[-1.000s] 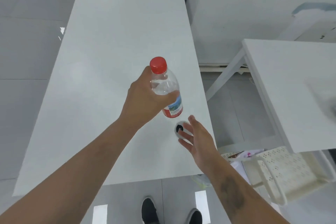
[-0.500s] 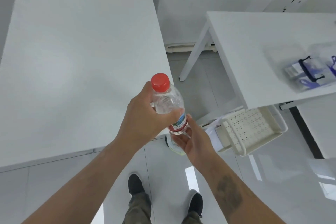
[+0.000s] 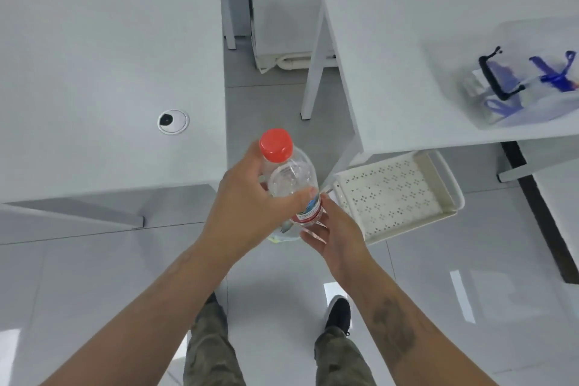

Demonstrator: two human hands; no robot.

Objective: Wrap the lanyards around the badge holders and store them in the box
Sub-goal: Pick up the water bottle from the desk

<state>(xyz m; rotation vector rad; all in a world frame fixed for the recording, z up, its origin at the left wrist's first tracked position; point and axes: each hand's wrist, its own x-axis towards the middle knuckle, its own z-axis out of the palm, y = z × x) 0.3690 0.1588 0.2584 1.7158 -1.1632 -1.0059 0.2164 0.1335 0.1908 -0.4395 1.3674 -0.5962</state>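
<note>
Left hand gripping clear ribbed plastic bottle, red cap pointing up; right hand cupping its labelled base, fingers loose.

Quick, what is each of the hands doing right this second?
Left hand: closed around the water bottle, gripping its upper body.
Right hand: open, palm up, fingers touching the bottle's lower end; not gripping it.
</note>
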